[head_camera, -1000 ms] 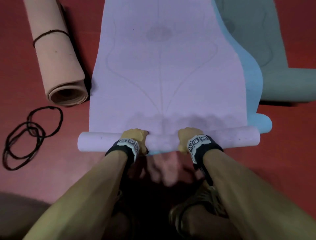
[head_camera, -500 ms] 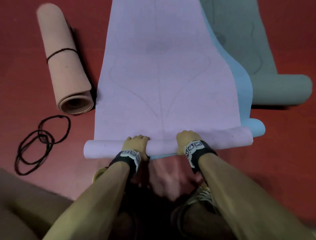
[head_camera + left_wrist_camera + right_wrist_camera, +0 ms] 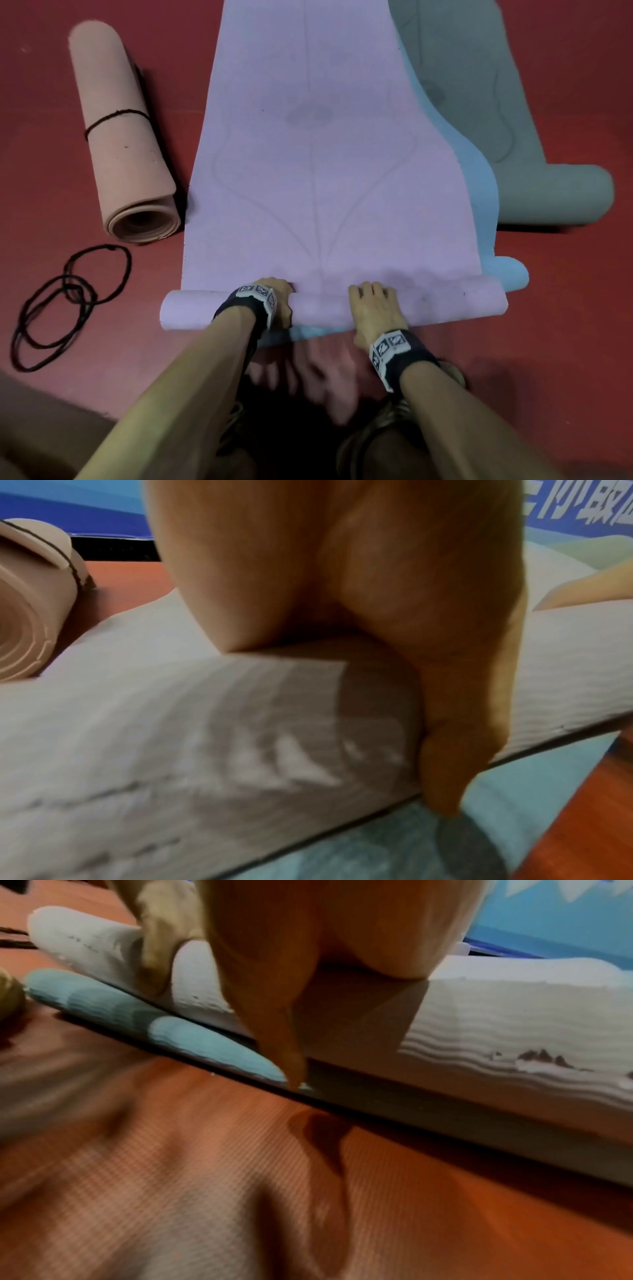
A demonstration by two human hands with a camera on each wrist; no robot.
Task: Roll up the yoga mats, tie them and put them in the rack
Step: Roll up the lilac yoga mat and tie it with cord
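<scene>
A lilac yoga mat (image 3: 325, 171) lies spread on the red floor, running away from me. Its near end is rolled into a tube (image 3: 445, 301) lying crosswise. My left hand (image 3: 279, 298) grips the tube left of centre, and my right hand (image 3: 373, 305) grips it just right of centre. In the left wrist view the fingers lie over the roll (image 3: 171, 723) and the thumb (image 3: 445, 750) reaches down its near side. The right wrist view shows my right hand (image 3: 274, 988) holding the roll (image 3: 496, 1015) the same way.
A light blue mat (image 3: 479, 192) lies under the lilac one, and a grey-green mat (image 3: 496, 102) with a rolled end (image 3: 565, 195) lies to the right. A peach mat (image 3: 126, 144), rolled and tied with black cord, sits left. Loose black cord loops (image 3: 68, 301) lie near left.
The roll has grown slightly thicker. My right hand has drawn back over the roll toward its near side, while my left hand stays on top.
</scene>
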